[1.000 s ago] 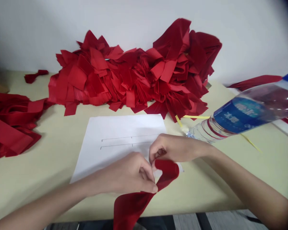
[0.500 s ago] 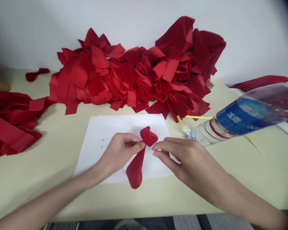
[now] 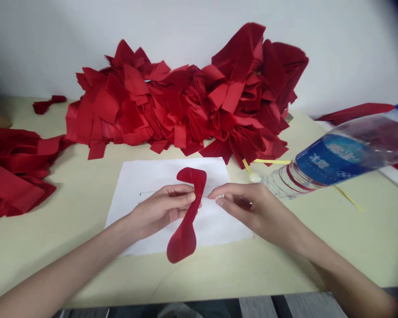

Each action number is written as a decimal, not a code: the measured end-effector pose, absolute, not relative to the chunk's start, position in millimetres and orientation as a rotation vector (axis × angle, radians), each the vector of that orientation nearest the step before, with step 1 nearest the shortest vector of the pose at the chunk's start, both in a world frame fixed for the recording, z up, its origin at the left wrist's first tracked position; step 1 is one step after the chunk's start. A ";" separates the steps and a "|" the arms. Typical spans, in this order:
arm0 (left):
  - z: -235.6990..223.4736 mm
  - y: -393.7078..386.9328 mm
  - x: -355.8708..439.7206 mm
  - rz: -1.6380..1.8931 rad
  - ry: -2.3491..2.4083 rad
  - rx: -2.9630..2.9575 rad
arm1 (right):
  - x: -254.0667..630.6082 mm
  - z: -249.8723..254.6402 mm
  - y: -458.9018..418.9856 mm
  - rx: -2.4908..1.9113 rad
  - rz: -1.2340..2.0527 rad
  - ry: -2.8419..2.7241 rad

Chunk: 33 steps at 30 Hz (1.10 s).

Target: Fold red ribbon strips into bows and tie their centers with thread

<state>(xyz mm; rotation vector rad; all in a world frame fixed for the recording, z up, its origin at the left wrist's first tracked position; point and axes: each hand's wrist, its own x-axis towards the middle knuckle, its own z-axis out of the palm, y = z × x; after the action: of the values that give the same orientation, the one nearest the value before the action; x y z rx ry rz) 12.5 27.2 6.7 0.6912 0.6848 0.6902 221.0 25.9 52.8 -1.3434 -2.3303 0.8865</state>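
Over a white sheet of paper point(image 3: 219, 229), my left hand point(image 3: 167, 207) pinches a red velvet-like ribbon strip point(image 3: 182, 243) near its narrow middle. The strip's upper end folds over to the left, and its rounded lower end hangs down past the paper's front edge. To the right of the strip is my right hand point(image 3: 248, 205), thumb and forefinger nearly together. A fine thread-like strand point(image 3: 206, 197) seems to run from the strip to these fingertips; its exact kind is too thin to tell. Printed black lines show on the paper.
A big heap of red ribbon pieces point(image 3: 185, 106) lies along the wall, with another red pile point(image 3: 16, 172) at the left. A labelled plastic bottle point(image 3: 331, 159) leans in at the right, close to my right hand. Yellow strips point(image 3: 272, 161) and a small red bow point(image 3: 48, 104) lie on the table.
The red strip has turned and opened out, its upper end now folded leftward instead of bunched. My left hand has shifted its grip, and my right hand has moved slightly right.
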 end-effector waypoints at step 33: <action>-9.6 27.4 14.4 0.689 0.706 0.938 | 217.6 39.5 30.8 -1.352 0.892 -2.377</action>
<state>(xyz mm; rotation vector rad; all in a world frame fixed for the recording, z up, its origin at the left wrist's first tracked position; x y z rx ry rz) 14.4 27.4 -9.6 0.9379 0.7065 0.6891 217.6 30.8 39.5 -1.3518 -2.3769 0.8924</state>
